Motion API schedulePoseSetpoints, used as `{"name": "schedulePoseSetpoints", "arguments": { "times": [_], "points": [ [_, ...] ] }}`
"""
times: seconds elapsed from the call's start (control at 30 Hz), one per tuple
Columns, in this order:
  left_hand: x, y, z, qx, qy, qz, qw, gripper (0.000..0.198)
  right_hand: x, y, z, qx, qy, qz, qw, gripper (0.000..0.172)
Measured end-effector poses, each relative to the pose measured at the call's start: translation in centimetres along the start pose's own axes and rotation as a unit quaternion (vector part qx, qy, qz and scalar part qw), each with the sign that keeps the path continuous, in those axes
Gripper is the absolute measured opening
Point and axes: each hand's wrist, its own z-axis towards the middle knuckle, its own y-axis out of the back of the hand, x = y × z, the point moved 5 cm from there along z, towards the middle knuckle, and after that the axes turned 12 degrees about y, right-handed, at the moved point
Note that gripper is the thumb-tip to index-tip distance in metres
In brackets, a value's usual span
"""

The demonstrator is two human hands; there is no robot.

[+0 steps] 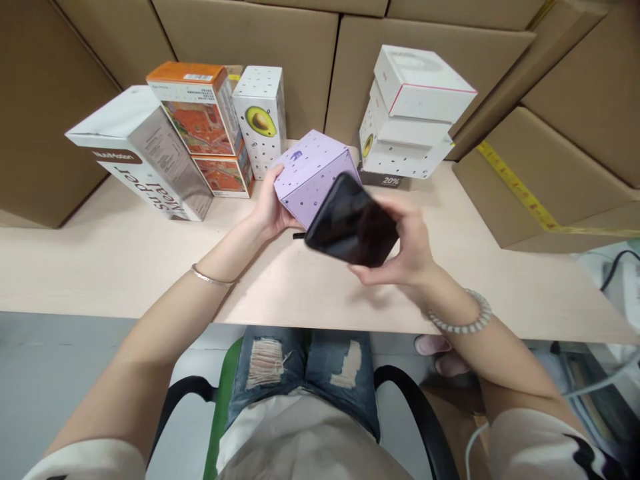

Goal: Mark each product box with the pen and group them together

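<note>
A lilac box (313, 170) with small dark dots is gripped along its left side by my left hand (273, 207), fingers wrapped around it. The box is tilted above the table. My right hand (405, 243) holds a black smartphone (353, 223) by its right end, dark screen facing me. The phone overlaps the box's lower right corner in this view, and I cannot tell whether they touch. A small black item (299, 236), partly hidden, lies on the table by the phone's left edge. Behind my left hand stands a white box with an avocado picture (260, 120).
Left of the avocado box are stacked orange boxes (200, 123) and a tilted white meal box (150, 153). White boxes (415, 113) are stacked at the back right on a dark box (390, 180). Cardboard cartons (260, 40) wall the back of the wooden table (100, 267).
</note>
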Motion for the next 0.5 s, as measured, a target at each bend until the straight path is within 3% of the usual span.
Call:
{"name": "schedulePoseSetpoints", "arguments": {
  "times": [0.1,0.2,0.33,0.5],
  "points": [
    [-0.1,-0.1,-0.7,-0.026,0.077,-0.074,0.994,0.077,0.5,-1.6,-0.3,0.196,-0.032,0.065,0.978,0.082],
    [-0.4,-0.5,-1.4,-0.006,0.105,-0.075,0.992,0.079,0.9,-3.6,-1.2,0.317,-0.069,0.097,0.941,0.075],
    [-0.7,-0.6,-1.7,0.001,0.104,-0.065,0.992,0.082,0.7,-5.5,-2.2,0.355,-0.080,0.120,0.924,0.069],
    [-0.4,-0.8,-1.7,-0.004,0.100,-0.081,0.992,0.081,-0.1,-6.0,-2.6,0.385,-0.072,0.082,0.916,0.070]
  ]
}}
